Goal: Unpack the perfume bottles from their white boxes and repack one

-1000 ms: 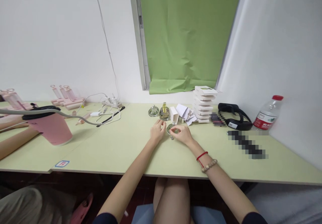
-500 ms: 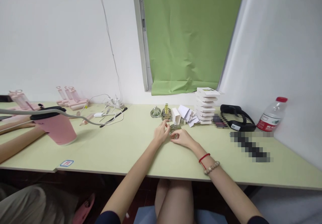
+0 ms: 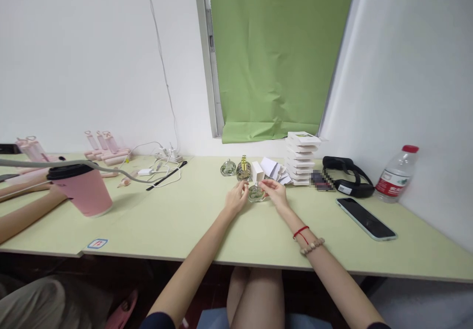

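A clear glass perfume bottle [image 3: 256, 194], rounded and squat, stands on the table between my hands. Beside its left edge, my left hand [image 3: 236, 197] has loosely bent fingers and nothing visible in them; whether they touch the glass I cannot tell. My right hand [image 3: 275, 193] pinches with thumb and fingers at the bottle's upper right, by the neck. Whether a small part is in that pinch is too small to make out. Just behind stand a similar glass bottle [image 3: 228, 168], a bottle with a gold-coloured top [image 3: 244, 169] and a small white box [image 3: 257, 171].
Folded white papers [image 3: 275, 170] lie beside a stack of white boxes [image 3: 301, 159]. To the right are a black headset [image 3: 349, 176], a phone [image 3: 365, 218] and a water bottle [image 3: 397, 175]. A pink cup [image 3: 86, 191] stands left, near another person's arm [image 3: 35, 213].
My right hand has shifted from the perfume bottle's lower right side up to its neck, uncovering more glass. My left hand stays beside it, its fingers lowered slightly.
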Tool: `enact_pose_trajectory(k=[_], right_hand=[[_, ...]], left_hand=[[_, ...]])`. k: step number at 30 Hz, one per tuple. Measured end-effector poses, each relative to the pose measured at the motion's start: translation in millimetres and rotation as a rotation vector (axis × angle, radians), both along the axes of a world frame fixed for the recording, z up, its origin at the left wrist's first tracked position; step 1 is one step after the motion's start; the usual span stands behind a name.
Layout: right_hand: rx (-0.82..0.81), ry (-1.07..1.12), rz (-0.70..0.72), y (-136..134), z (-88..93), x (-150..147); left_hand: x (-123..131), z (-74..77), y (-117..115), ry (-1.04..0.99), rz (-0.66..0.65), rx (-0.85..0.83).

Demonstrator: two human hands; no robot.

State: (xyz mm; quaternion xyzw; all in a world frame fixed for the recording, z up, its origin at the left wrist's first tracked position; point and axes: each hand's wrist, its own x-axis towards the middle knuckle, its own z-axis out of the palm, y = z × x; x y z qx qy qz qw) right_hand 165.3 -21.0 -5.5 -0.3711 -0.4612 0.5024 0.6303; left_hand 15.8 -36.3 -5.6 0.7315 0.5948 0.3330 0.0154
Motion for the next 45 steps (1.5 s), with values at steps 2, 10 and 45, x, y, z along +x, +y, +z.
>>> enact_pose_trajectory(k=[2, 10, 45], right_hand=[[-0.03, 0.035, -0.02, 5, -0.7, 4], [-0.086, 0.107, 0.034, 12, -9.2, 5], [-0.178, 0.118, 0.001, 16, -15.2, 6]], left_hand=[[0, -0.3, 0, 0.015, -0.023, -0.003], [-2, -1.1, -2, 0.053, -0.071, 0.009], [-5, 1.9, -2, 0.049, -0.046, -0.01]])
